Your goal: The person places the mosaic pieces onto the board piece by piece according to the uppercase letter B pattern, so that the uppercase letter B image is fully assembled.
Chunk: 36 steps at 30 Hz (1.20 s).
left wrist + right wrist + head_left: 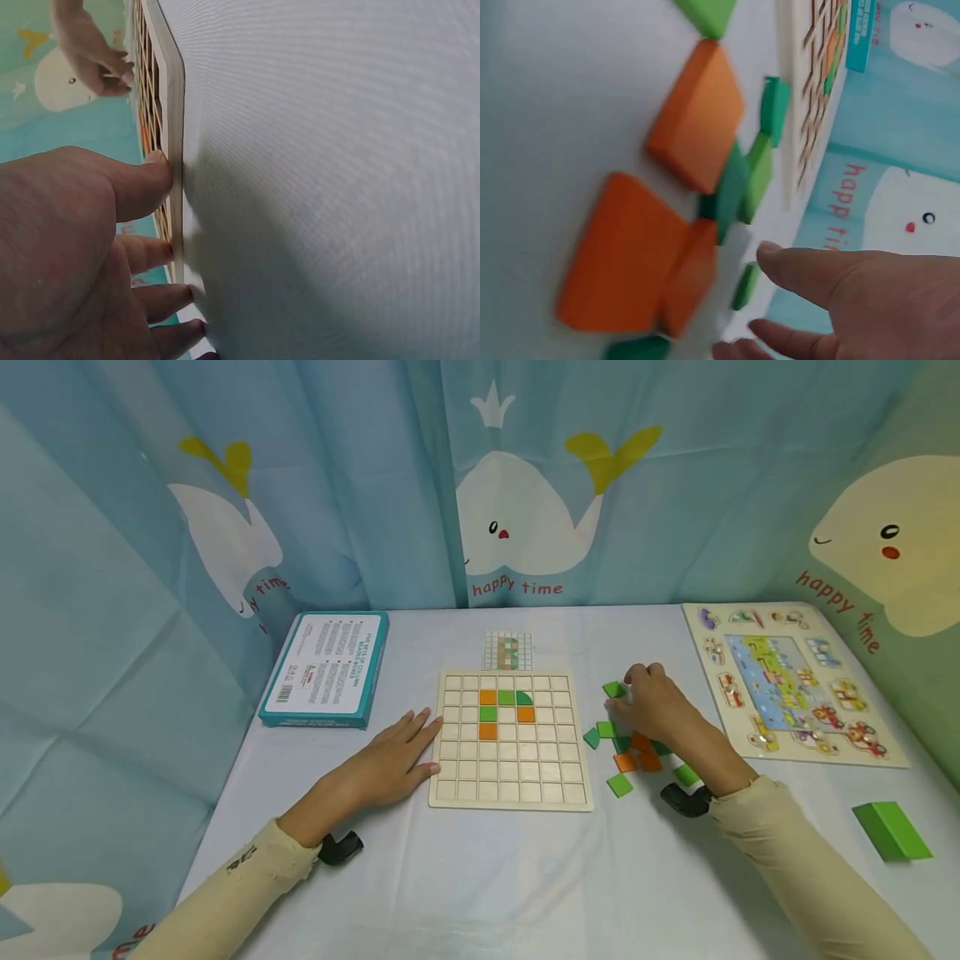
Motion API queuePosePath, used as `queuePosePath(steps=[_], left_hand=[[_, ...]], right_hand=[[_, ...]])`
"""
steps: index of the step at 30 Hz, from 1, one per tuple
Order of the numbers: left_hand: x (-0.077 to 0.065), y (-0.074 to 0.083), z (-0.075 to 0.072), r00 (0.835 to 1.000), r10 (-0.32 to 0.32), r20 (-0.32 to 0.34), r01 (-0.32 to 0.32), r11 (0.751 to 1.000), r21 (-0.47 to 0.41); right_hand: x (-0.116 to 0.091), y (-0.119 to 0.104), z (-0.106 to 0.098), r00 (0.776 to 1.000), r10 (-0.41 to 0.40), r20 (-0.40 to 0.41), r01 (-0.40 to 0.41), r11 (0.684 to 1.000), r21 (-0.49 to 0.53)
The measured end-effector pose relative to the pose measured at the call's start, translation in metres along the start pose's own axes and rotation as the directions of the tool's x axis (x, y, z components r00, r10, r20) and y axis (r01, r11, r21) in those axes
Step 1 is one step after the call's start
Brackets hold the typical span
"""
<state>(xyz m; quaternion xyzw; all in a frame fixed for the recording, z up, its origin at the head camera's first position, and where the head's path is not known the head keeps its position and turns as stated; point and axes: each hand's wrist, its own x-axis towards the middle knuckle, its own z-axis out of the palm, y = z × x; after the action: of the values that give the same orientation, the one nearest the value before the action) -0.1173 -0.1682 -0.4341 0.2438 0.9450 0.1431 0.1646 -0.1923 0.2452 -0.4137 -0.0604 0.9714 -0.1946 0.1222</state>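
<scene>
A wooden grid board lies mid-table, with orange and green tiles and one dark green rounded tile set in its upper cells. My left hand rests at the board's left edge, its thumb and fingertips touching the rim in the left wrist view. Right of the board, my right hand reaches over a loose scatter of orange and green tiles. Its thumb and fingers are apart in the right wrist view, close to a light green tile. An orange tile lies nearer that wrist camera.
A small pattern card lies just behind the board. At the left is a teal and white box. A picture puzzle board lies at the right, with a green block in front of it. Patterned curtains enclose the table.
</scene>
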Motion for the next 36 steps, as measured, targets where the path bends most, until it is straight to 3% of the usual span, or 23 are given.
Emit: queuePosePath(steps=[4,13,27,36], left_hand=[[0.0,0.0,-0.001,1.0,-0.005,0.002,0.005,1.0,0.0],[0.002,0.001,0.0,1.0,0.002,-0.004,-0.002,1.0,-0.002],[0.002,0.001,-0.001,1.0,-0.007,0.011,0.007,1.0,-0.002],[0.002,0.001,-0.001,1.0,-0.013,0.019,0.013,1.0,-0.006]], right_hand=[[0.006,0.007,0.005,1.0,-0.006,0.004,0.006,0.999,0.033],[0.013,0.014,0.004,0.985,-0.171,0.001,0.17,0.98,0.108],[0.017,0.016,0.007,0.978,-0.209,-0.024,0.21,0.97,0.121],[0.009,0.007,0.009,0.968,-0.25,-0.01,0.249,0.959,0.137]])
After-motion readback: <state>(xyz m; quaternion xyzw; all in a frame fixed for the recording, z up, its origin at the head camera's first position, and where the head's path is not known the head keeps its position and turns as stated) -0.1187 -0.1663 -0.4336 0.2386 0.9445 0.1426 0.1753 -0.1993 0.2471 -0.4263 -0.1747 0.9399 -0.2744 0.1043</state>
